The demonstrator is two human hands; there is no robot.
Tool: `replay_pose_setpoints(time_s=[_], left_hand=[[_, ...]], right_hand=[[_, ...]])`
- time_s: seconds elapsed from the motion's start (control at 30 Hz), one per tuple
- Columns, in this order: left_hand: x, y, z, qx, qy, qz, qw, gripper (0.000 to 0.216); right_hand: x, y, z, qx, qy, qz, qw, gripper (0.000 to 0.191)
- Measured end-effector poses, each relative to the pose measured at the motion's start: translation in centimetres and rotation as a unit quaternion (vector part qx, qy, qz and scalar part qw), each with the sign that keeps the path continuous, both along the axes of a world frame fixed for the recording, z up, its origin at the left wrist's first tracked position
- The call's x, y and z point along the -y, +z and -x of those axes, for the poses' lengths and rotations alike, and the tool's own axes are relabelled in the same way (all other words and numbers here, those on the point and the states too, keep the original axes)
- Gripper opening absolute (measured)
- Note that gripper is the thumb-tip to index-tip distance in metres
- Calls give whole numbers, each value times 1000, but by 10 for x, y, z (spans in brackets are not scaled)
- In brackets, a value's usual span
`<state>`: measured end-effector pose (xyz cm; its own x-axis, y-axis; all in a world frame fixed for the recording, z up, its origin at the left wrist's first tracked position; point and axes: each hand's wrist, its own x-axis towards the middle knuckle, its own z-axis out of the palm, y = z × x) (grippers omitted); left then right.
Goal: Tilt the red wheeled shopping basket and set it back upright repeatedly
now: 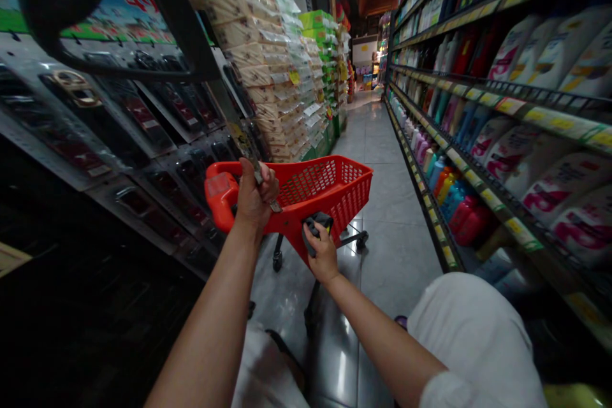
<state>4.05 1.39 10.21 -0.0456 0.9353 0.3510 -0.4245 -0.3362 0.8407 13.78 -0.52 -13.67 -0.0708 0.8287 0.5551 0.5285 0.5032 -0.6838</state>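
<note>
My left hand (254, 197) is closed around the lower end of a long flat tool with a narrow metal blade (239, 131). Its big black loop handle (198, 54) looms close to the camera at the upper left, much like a handsaw's. My right hand (323, 252) grips a dark grey, rounded thing (315, 229) with a bit of yellow; its kind is unclear. Both hands are in front of a small red shopping cart (354, 194), whose basket is perforated plastic. The right hand is against or just in front of the cart's near side; contact is hard to tell.
Shelves (516, 108) with bottles line the right side. At left hangs a rack of packaged tools (143, 108), with tall stacks of wrapped packs (268, 70) beyond it. A tiled aisle floor (382, 134) runs ahead. My bent knee (478, 331) is at lower right.
</note>
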Motion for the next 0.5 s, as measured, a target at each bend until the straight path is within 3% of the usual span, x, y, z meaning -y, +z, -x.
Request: replay_pose_setpoints(time_s=[0.1,0.17,0.23,0.33,0.5], left_hand=[[0,-1,0,0,-3,-3,1000,57],[1,-1,0,4,-5,-3,1000,57],[1,-1,-1,5,-3,-4,1000,57],[1,-1,-1,5,2,-1,1000,57],[1,0,-2,7,7,2,1000,57]], right_hand=[[8,-31,-17,33,30,20,999,82],[5,-47,-29,12,42,23,999,76],[-7,-53,-39,-63,-28,42,997,63],[-38,-44,-48,-164,-184,109,963,55],[-69,-24,-34,-190,-112,194,956,69]])
